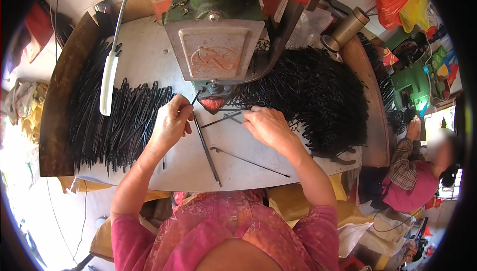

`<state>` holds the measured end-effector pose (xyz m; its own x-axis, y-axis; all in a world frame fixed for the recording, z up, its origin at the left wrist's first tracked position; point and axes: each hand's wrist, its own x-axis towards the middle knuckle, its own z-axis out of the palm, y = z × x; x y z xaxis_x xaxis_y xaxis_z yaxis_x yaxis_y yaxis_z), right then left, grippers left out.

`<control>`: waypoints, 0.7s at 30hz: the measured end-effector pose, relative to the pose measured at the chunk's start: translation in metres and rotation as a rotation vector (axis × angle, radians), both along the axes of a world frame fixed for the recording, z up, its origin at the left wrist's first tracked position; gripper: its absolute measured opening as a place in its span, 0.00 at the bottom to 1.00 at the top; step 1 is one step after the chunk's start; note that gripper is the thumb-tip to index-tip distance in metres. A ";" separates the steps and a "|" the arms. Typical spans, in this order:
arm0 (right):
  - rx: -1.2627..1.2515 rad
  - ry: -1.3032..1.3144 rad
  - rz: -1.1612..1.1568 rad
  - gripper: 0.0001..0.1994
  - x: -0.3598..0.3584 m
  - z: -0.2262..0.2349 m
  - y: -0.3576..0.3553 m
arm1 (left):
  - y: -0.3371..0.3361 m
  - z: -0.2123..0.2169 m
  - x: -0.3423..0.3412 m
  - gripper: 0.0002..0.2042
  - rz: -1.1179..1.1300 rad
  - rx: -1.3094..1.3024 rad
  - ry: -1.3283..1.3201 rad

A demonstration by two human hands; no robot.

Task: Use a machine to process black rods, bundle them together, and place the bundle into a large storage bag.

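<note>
Thin black metal rod (204,144) is lying lengthwise toward the green press (214,2); left hand (171,122) is pinching its top end, right hand (268,127) pressing crossed rods (226,118) onto the desk (184,171)

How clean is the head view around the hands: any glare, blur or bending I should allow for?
Head view: left hand and right hand sharp and evenly lit on the grey table; overexposed glare washes out the lower left edge; fisheye bends the table rim; black vignette at the corners; the person at right is blurred.
</note>
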<state>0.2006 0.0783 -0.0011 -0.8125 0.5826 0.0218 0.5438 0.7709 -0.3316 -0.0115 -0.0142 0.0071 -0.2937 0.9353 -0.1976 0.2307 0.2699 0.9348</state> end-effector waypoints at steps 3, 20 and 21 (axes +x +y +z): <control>-0.018 -0.012 -0.101 0.02 -0.007 0.004 0.002 | 0.000 -0.003 -0.006 0.06 0.004 0.064 0.119; -0.523 0.686 -0.302 0.04 -0.032 -0.013 0.010 | 0.026 -0.030 0.003 0.06 0.011 0.366 0.414; -0.951 0.791 -0.401 0.03 -0.035 -0.013 0.011 | 0.027 -0.031 0.004 0.06 0.012 0.358 0.398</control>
